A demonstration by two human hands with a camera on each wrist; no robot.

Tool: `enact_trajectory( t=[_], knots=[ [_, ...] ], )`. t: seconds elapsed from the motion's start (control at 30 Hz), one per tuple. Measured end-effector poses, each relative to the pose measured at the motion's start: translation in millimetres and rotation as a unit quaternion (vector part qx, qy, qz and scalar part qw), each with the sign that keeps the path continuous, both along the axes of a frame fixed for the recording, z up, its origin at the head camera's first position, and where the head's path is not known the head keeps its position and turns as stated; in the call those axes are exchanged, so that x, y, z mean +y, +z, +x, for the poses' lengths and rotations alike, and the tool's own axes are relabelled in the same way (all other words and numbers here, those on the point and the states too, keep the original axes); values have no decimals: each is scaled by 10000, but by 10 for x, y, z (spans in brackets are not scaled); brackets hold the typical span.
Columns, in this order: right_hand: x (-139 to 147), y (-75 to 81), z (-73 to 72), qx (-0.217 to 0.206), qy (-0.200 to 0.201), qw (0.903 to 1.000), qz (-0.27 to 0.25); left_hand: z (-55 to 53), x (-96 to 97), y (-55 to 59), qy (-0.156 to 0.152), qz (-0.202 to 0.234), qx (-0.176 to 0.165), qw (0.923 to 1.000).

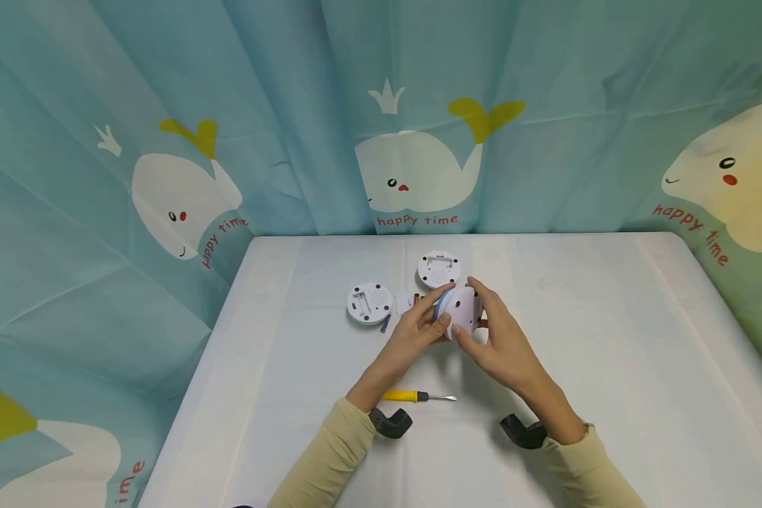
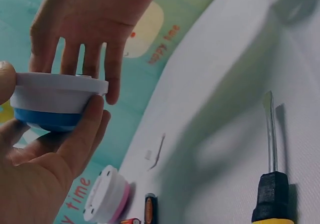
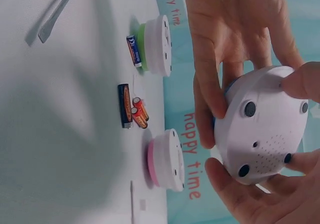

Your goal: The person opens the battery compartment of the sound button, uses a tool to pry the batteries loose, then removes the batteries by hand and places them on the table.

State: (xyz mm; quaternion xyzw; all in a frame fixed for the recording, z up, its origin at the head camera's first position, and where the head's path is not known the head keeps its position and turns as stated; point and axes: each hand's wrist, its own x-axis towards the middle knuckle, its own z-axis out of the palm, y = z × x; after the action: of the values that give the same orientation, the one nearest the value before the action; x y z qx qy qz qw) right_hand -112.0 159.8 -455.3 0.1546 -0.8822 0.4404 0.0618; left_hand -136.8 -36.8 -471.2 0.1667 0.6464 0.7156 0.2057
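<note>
Both hands hold a round white device [image 1: 465, 309] with a blue band [image 2: 47, 119] above the table. Its flat face, with dark round feet and a patch of small holes, shows in the right wrist view. From the left, my left hand [image 1: 413, 335] grips the edge, fingers round the blue side. My right hand [image 1: 504, 356] holds the opposite edge between thumb and fingers. Two similar round devices lie beyond the hands: a green-edged one [image 3: 156, 45] and a pink-edged one [image 3: 167, 159]. Battery slots show open on their upper faces.
A yellow-handled screwdriver [image 1: 413, 396] lies nearer me, below the hands. Several batteries lie by the two devices: a blue one [image 3: 133, 51], a dark one [image 3: 125, 106] and small red ones [image 3: 139, 112]. A whale-print curtain [image 1: 279, 127] hangs behind the white table [image 1: 609, 339].
</note>
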Motion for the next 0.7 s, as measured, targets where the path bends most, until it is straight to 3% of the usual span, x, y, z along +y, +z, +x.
enact_trajectory(
  t=[0.7],
  knots=[
    [-97, -15, 31, 149, -609, 9980, 99, 64, 117, -44, 313, -221, 316, 9988]
  ],
)
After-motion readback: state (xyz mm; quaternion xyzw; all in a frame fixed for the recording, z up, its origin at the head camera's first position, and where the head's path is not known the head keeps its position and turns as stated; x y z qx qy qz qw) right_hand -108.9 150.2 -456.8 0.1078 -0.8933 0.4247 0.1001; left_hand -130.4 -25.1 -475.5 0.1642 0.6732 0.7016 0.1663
